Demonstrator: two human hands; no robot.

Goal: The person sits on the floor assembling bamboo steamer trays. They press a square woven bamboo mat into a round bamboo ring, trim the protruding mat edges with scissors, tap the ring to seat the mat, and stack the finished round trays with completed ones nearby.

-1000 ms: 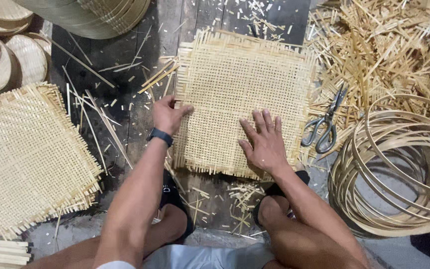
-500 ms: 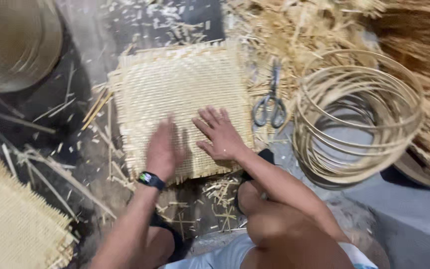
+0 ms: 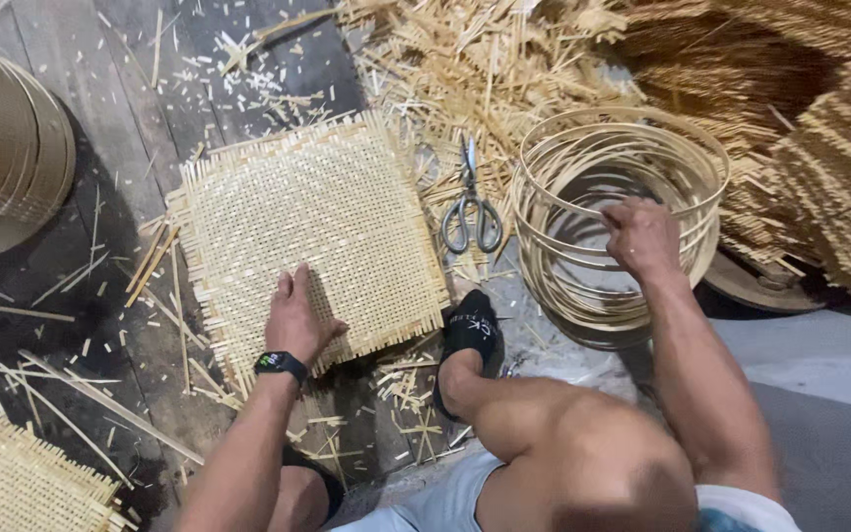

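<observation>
Under left hand (image 3: 297,317), woven mat (image 3: 312,222)

One head camera is looking steeply down from above the person's knees, sitting close, taking in the woven mat (image 3: 312,232) ahead and bamboo hoops (image 3: 618,212) rightward.

Left hand (image 3: 299,317) lies flat, palm down, fingers together and pointing away from the body — wrist straight, forearm running down toward the lower frame edge. Right hand (image 3: 642,236) is extended further out to the right, knuckles up, fingers curled closed — arm nearly straight.
</observation>
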